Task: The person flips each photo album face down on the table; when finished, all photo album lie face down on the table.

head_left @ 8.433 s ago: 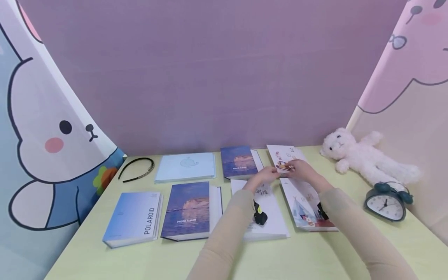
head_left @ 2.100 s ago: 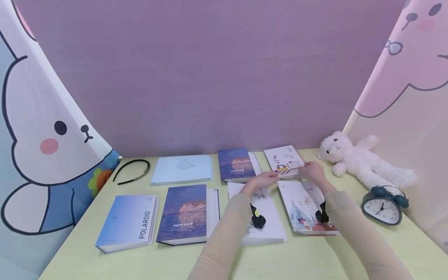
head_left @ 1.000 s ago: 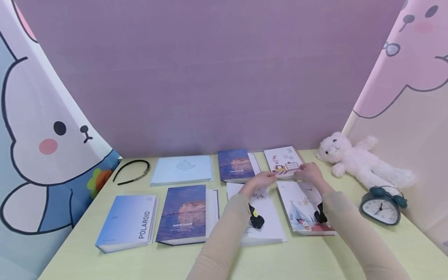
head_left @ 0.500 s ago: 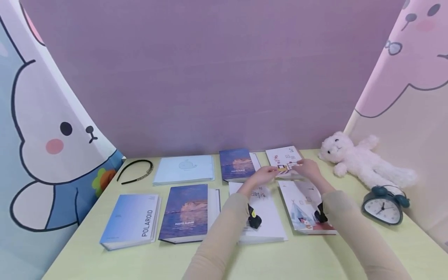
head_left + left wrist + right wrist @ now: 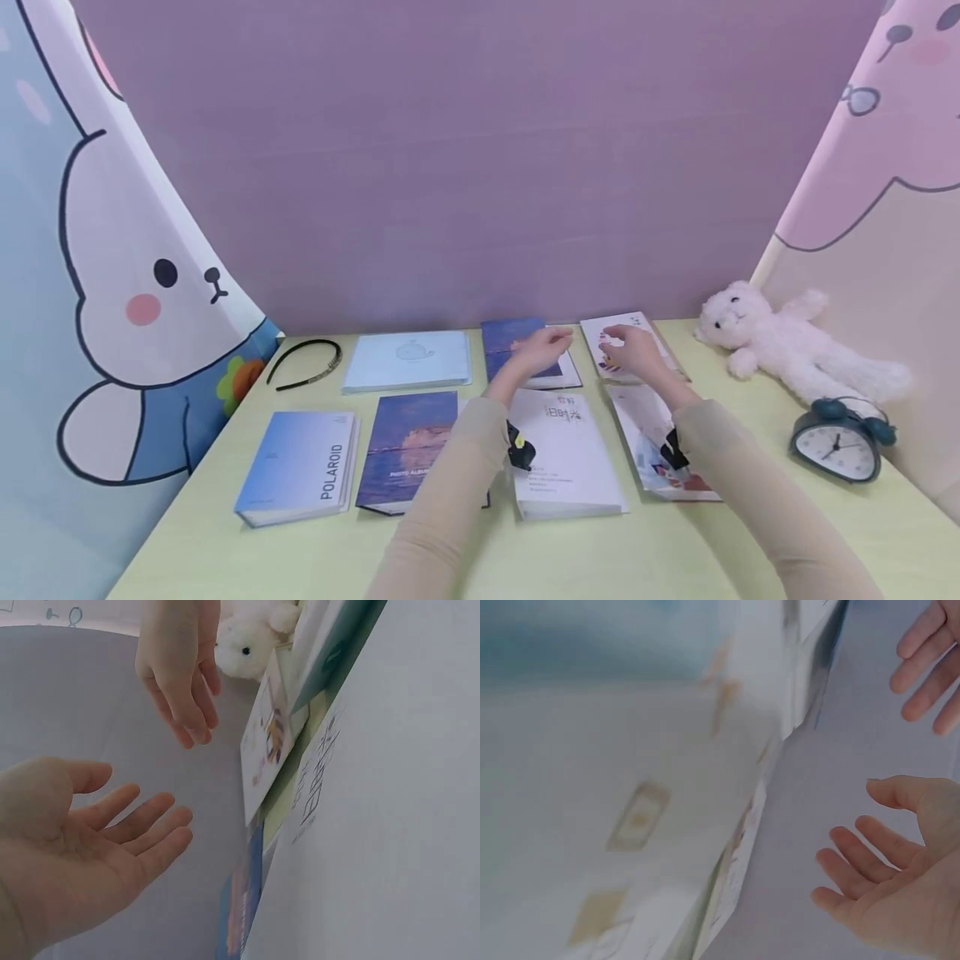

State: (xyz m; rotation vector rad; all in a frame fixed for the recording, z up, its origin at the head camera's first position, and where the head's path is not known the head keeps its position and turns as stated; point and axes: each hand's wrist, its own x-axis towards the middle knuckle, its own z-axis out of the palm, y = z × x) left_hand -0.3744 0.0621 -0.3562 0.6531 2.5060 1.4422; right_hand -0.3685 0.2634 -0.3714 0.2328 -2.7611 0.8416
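My left hand (image 5: 536,354) is raised over the back sea-cliff photo album (image 5: 498,335), with fingers relaxed and nothing in them. To its right, my right hand (image 5: 637,354) hovers above the white illustrated album (image 5: 651,321) at the back right, likewise holding nothing. In the left wrist view, the left hand (image 5: 90,847) has its palm up and fingers loosely spread, apart from the albums. The right wrist view shows the right hand (image 5: 900,885) with loosely bent fingers. Below the forearms lie a white album with dark lettering (image 5: 573,458) and an illustrated album with a tent (image 5: 637,425).
A blue POLAROID album (image 5: 296,458) and another sea-cliff photo album (image 5: 405,442) lie front left. Behind them are a pale blue whale album (image 5: 382,358) and a black headband (image 5: 281,358). A white plush bear (image 5: 795,342) and a green alarm clock (image 5: 836,446) stand at the right.
Both hands have let go of the back right illustrated album's near edge and lifted away, the left one moving left. That album, tilted up earliest, now lies flat. The head view has shifted slightly.
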